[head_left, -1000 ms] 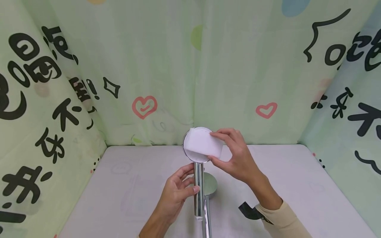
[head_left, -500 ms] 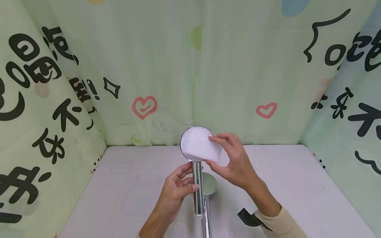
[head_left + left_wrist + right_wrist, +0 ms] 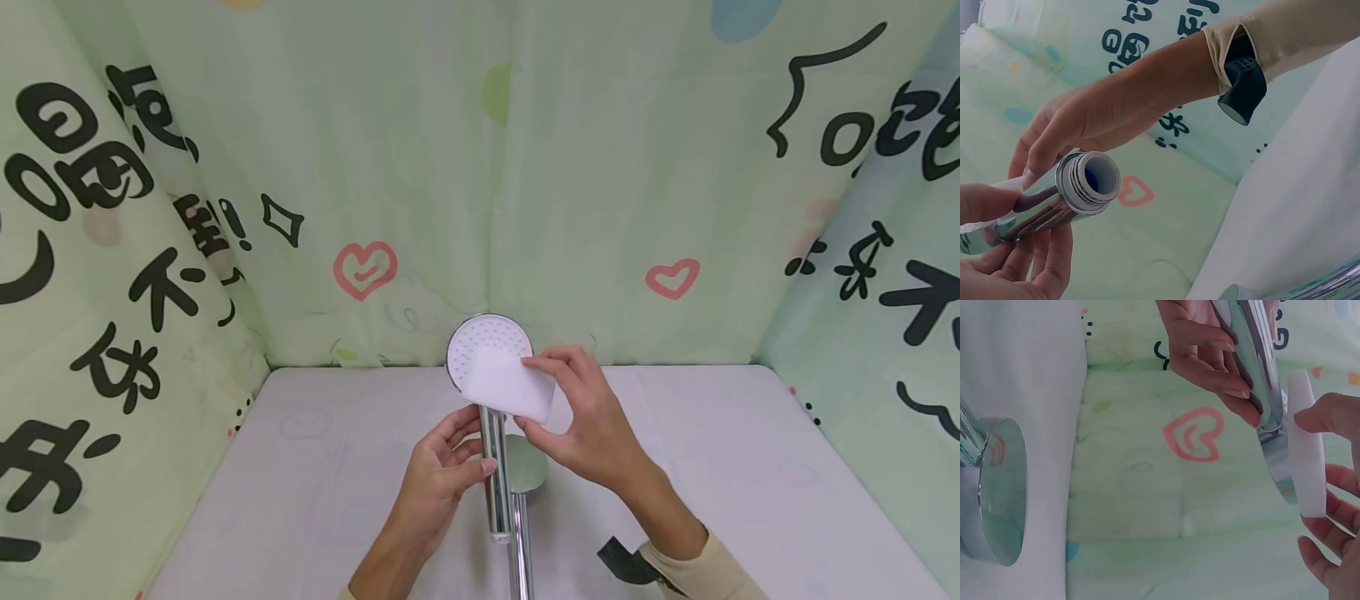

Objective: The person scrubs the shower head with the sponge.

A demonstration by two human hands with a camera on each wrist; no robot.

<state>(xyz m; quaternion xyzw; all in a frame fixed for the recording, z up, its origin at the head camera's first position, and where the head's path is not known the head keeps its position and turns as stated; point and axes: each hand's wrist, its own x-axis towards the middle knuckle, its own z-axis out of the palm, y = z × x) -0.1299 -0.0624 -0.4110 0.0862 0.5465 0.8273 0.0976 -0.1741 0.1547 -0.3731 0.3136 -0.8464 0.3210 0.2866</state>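
My left hand (image 3: 446,483) grips the chrome handle of a hand shower (image 3: 492,462), thumb in front and fingers behind. The shower's round white face, dotted with nozzles, points up toward the head camera. Between thumb and fingers, my right hand (image 3: 588,417) pinches a white sponge block (image 3: 510,387), laid flat over the lower right of that face. In the right wrist view the sponge (image 3: 1307,450) is seen edge-on beside the shower's chrome rim (image 3: 1279,465). The handle's open threaded end (image 3: 1094,181) shows in the left wrist view.
Below the hand shower, a chrome round disc (image 3: 527,464) on a chrome stem (image 3: 521,550) rises near the table's front. The white table (image 3: 337,475) ends at a printed green curtain (image 3: 577,208). A black strap (image 3: 628,562) hangs from the right sleeve.
The sponge has slid down from the upper part of the shower's face to the lower right, uncovering more nozzles. The shower has shifted slightly left and up, its handle tilting a little.
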